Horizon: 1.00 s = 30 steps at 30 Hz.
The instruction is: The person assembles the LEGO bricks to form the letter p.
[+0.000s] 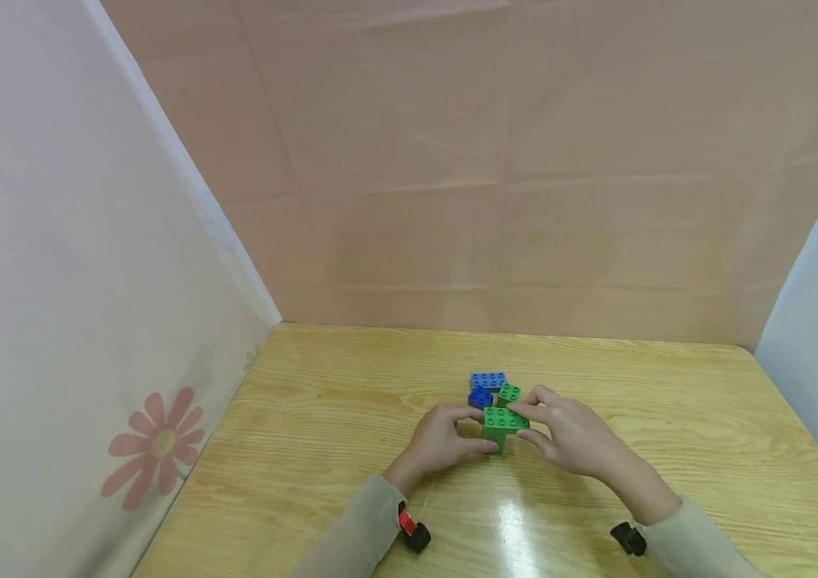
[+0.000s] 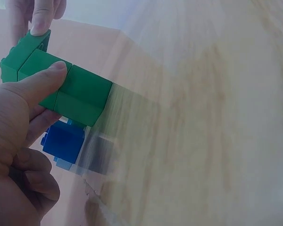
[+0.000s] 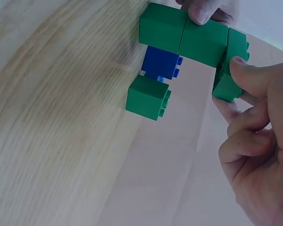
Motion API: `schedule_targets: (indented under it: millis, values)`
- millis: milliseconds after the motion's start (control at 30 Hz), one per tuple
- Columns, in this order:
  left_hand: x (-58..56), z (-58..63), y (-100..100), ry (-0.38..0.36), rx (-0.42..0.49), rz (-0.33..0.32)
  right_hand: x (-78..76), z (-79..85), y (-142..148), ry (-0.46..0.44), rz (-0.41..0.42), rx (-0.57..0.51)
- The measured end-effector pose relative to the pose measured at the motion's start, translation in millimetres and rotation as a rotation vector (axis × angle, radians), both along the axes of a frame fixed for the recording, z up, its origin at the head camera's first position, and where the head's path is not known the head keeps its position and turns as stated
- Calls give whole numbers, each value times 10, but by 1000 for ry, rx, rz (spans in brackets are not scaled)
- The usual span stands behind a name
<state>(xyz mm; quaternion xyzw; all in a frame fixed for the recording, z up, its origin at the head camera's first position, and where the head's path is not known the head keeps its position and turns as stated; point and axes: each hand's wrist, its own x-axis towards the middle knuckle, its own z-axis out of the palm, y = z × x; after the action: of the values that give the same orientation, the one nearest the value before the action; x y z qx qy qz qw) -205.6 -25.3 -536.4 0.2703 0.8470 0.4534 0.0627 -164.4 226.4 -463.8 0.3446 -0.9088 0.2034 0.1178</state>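
The left hand (image 1: 439, 437) holds two stacked green blocks (image 3: 183, 36) in a narrow pinch, thumb on the near side close to the seam and a finger round the far side; the stack stands upright on the wooden table (image 1: 351, 361); a long green brick (image 1: 501, 416) lies across its top, studs up, one end jutting out to the right; the right hand (image 1: 578, 433) pinches that jutting end between thumb and finger; whether the long brick is pressed fully home, I cannot tell; just beyond the stack, on the table, sit a small green brick (image 1: 507, 395) and, to its left, a dark blue brick (image 1: 481, 397); a lighter blue brick (image 1: 488, 380) lies behind them; a pinkish-brown sheet (image 1: 409, 201) hangs beyond the table; a pale cloth with a flower print (image 1: 163, 443) hangs at the left
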Motion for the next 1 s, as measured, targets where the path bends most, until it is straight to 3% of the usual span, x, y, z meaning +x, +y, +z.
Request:
schedule_targets:
  millis: [467, 800, 1000]
  values:
    - [17, -32, -20, -16, -3, 17, 27, -105, 17, -29, -41, -54]
    - [26, -3, 8, -5, -17, 17, -47, -190, 89, -29, -68, -73]
    - [26, 6, 6, -10, -22, 20, -129, -240, 152, -112, -122, -79]
